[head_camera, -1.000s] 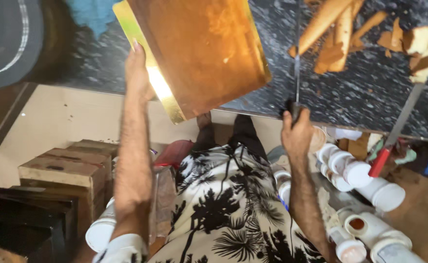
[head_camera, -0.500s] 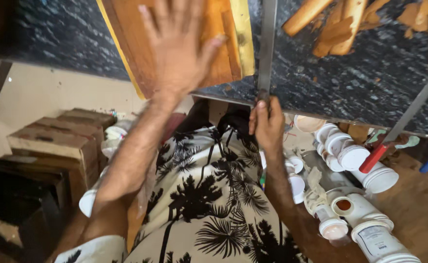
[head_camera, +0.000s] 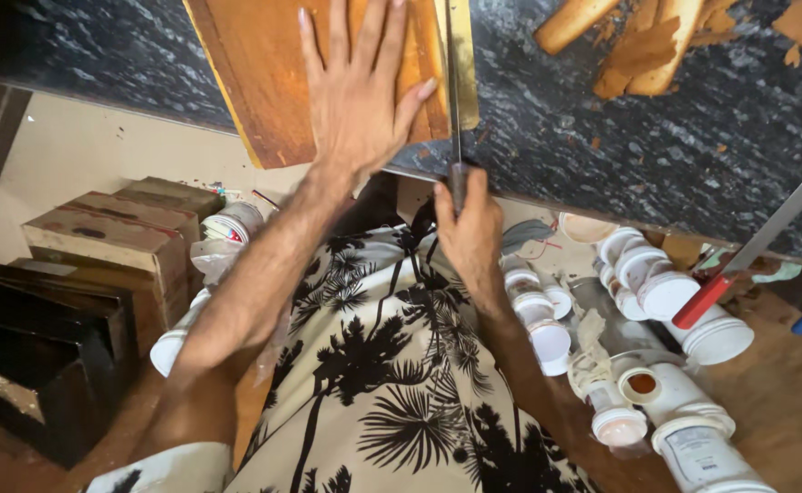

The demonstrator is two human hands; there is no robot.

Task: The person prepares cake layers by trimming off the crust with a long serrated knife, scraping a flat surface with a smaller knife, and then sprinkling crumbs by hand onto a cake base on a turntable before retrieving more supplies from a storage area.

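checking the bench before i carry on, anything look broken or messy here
Yes: splintered brown wood scraps lie scattered on the dark speckled stone counter, top right. White plastic tubs lie tipped in a heap on the floor below. The orange-brown wooden board under the left hand looks intact.

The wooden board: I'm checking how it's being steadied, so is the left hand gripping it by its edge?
No, the left hand lies flat, fingers spread, on top of the wooden board, while the right hand holds a saw.

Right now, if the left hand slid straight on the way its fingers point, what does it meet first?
The left hand lies flat on the wooden board, fingers pointing up the picture. Straight on, only more board shows up to the frame's top edge; the way looks free as far as the picture shows. The saw blade runs alongside, not across.
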